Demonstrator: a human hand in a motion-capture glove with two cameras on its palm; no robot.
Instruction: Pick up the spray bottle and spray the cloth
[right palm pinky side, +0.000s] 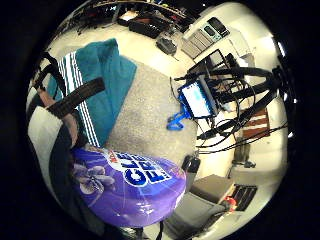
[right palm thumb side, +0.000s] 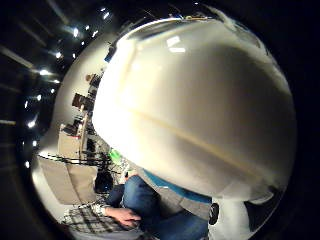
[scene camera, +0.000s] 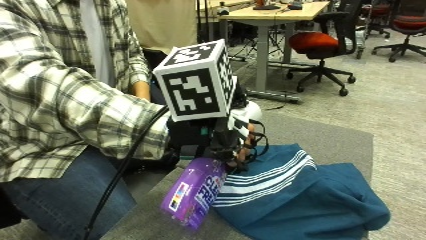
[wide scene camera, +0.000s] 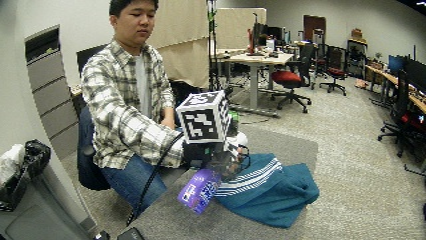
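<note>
Purple and close to the lens, the spray bottle (scene camera: 195, 192) hangs at about seven o'clock from the gloved right hand (scene camera: 223, 137), lifted off the grey mat (scene camera: 319, 135) and tilted so its base leans toward the person's knee. Its white head (right palm thumb side: 200, 110) fills the thumb-side palm view, so the top of the bottle sits right in the palm. The fingers (scene camera: 236, 150) are curled round the neck, just under the head, clamped on it; whether one lies on the trigger I cannot tell. The teal striped cloth (scene camera: 306, 195) lies bunched on the mat at about four o'clock of the bottle, just beside it.

What could go wrong, in my judgement: I cannot see which way the nozzle faces, so a squeeze might send mist onto the mat or the person's jeans (scene camera: 66, 200) instead. The tilted, hanging body could also swing or slip as the trigger is worked.
</note>
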